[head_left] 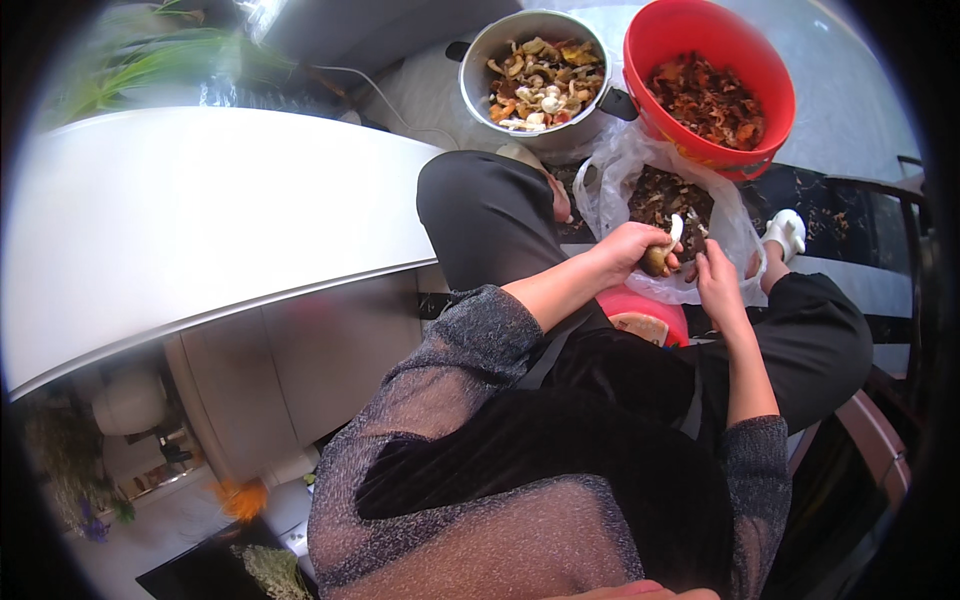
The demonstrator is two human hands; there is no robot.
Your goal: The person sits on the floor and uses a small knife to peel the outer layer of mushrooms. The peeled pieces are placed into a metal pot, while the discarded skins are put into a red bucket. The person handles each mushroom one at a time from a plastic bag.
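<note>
A mushroom (656, 258) with a brown cap and pale stem is gripped in my left hand (632, 250), its fingers wrapped round it. Close beside it on the right, my right hand (716, 275) has its fingers pinched together; a small, thin, dark and shiny shape shows at the fingertips, too small to name. Both hands are over the mouth of a clear plastic bag (735, 205), spread between my legs. Dark brown scraps (668, 198) lie inside the bag. Beneath its near side, part of a pinkish-red container (672, 318) shows.
Beyond the bag stand a silver pot (478, 92) of mushroom pieces and a red bucket (778, 75) of brown, leafy-looking bits. A white tabletop (210, 220) reaches along my left. Chair-like dark wooden parts (915, 260) are on the right. A thin cable (385, 97) runs behind the table.
</note>
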